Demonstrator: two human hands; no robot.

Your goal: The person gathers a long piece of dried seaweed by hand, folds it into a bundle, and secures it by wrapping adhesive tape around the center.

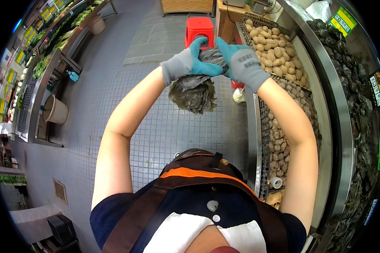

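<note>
Both hands wear grey gloves with teal palms and fingers. My left hand (194, 61) is wrapped around the upper part of a bundle of dark, wrinkled leaves (193, 93), which looks like dried seaweed or leafy greens. From the other side, my right hand (240, 61) grips the same bundle, its thumb and fingers partly hidden behind it. The wider, ragged leaf end hangs below my left hand, over the tiled floor. Beyond the hands stands a red plastic stool (200, 27).
Right: crates of potatoes (277, 52) and smaller brownish tubers (277, 142), beside a metal-edged shelf of dark leafy bundles (361, 104). Left: a vegetable stand (34, 104), a white bucket (55, 109) and a blue spray bottle (72, 76). A bagged vegetable (239, 95) lies near the crates.
</note>
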